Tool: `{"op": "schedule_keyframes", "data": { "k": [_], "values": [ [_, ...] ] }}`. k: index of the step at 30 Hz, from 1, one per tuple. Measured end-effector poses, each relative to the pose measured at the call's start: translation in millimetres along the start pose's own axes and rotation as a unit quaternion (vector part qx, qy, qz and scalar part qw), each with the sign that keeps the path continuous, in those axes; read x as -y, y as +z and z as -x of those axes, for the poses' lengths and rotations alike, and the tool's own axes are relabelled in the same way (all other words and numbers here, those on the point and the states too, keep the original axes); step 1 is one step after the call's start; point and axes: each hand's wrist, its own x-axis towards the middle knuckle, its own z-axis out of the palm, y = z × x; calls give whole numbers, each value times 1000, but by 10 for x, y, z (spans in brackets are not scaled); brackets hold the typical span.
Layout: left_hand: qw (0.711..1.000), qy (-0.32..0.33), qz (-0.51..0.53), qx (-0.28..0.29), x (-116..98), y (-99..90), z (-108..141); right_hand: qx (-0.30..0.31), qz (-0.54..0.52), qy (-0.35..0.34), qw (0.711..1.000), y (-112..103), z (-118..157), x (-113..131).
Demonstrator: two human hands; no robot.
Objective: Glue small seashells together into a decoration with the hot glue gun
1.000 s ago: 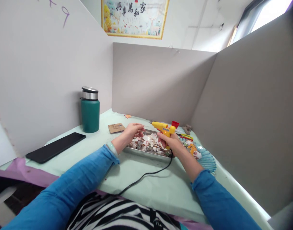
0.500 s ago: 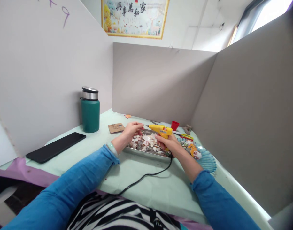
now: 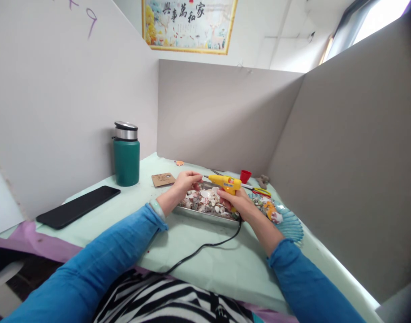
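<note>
A yellow hot glue gun (image 3: 224, 181) is in my right hand (image 3: 238, 202), its nozzle pointing left. Its black cord (image 3: 205, 245) trails down to the table's front edge. My left hand (image 3: 187, 183) is closed in a pinch at the nozzle's tip; whatever small thing lies between those fingers is too small to make out. Both hands are above a metal tray (image 3: 205, 218) filled with seashells (image 3: 205, 202). Right of the tray, partly behind my right forearm, lies a blue shell-shaped dish (image 3: 291, 224) with orange and white pieces on it.
A green bottle (image 3: 127, 157) and a black phone (image 3: 79, 206) are at the left. Behind the tray are a brown card (image 3: 162, 180), a red cup (image 3: 245, 176) and yellow-handled scissors (image 3: 261, 192). Grey partitions (image 3: 222, 116) enclose the table on three sides.
The glue gun's nozzle sits very slightly further right of my left fingertips. Otherwise both hands hold nearly the same pose.
</note>
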Motion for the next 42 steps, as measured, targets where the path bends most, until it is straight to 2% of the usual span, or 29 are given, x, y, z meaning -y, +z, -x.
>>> {"op": "schedule_keyframes", "data": {
  "k": [17,42],
  "values": [
    [999,5,-38,-19,-17,32,10,16,5,-1,1000,-5,-18,-30],
    [999,-9,-27,-26,-45,37,23,16,11,-1,1000,10,-1,4]
  ]
}}
